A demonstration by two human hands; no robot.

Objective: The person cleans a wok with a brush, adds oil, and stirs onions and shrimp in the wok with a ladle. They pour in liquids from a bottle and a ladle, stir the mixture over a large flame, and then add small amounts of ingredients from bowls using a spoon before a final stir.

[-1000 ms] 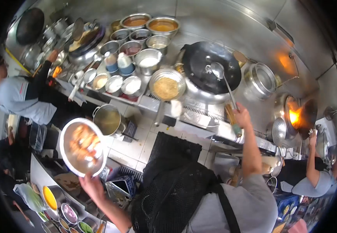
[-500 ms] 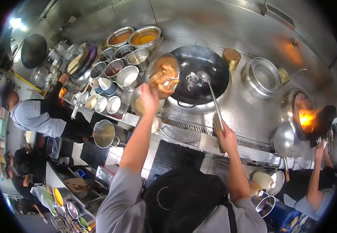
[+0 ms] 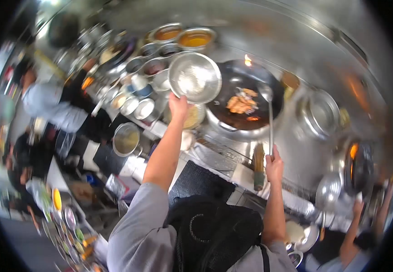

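My left hand [image 3: 178, 108] grips the rim of a metal bowl [image 3: 195, 77], tilted with its inside in view and no food visible in it. Right of the bowl is a black wok [image 3: 271, 90] on the stove, with orange-brown pieces and some whitish bits [image 3: 241, 103] in its middle. My right hand [image 3: 274, 167] is closed on the handle of a long metal ladle [image 3: 265, 93], whose head rests over the right side of the wok. A small flame [image 3: 248, 60] shows at the wok's back edge.
Pots of orange liquid [image 3: 196, 40] and several containers stand left of the wok. A wooden-handled tool [image 3: 258, 167] lies by the front edge. Metal pans [image 3: 318, 113] and a perforated skimmer [image 3: 328, 190] are on the right. One person [image 3: 53, 104] works at left, another person's hand [image 3: 357, 208] at right.
The orange-brown pieces have gone from the bowl into the wok. My left hand has tilted the bowl up. The ladle has moved to the wok's right side, and flames now show there.
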